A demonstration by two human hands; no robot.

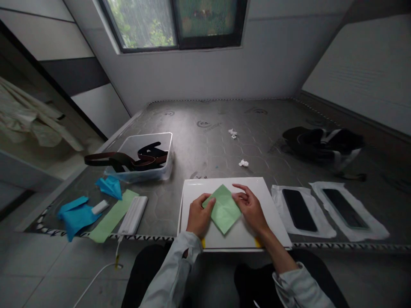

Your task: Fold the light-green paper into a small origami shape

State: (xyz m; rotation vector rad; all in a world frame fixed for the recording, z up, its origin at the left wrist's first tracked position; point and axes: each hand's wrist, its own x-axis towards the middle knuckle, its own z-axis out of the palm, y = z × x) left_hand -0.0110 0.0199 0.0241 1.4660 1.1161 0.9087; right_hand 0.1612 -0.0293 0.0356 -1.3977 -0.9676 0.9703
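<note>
A square of green paper (pixel 224 210) with faint crease lines is turned like a diamond above the white box (pixel 192 190). My left hand (pixel 199 215) pinches its left corner, the thumb on top and the fingers curled underneath. At the right corner, my right hand (pixel 251 209) grips the paper between thumb and bent fingers, with the index finger stretched out past the edge. The paper's underside is hidden, and so are some fingertips of both hands.
On the left lie folded blue paper (pixel 78 216), a green strip (pixel 114 216), a white power strip (pixel 133 215) and a clear bin (pixel 167 169) with belts. Two phones (pixel 299 209) on white sheets lie right, a dark bag (pixel 321 143) behind. Crumpled tissue (pixel 243 163) sits beyond the box.
</note>
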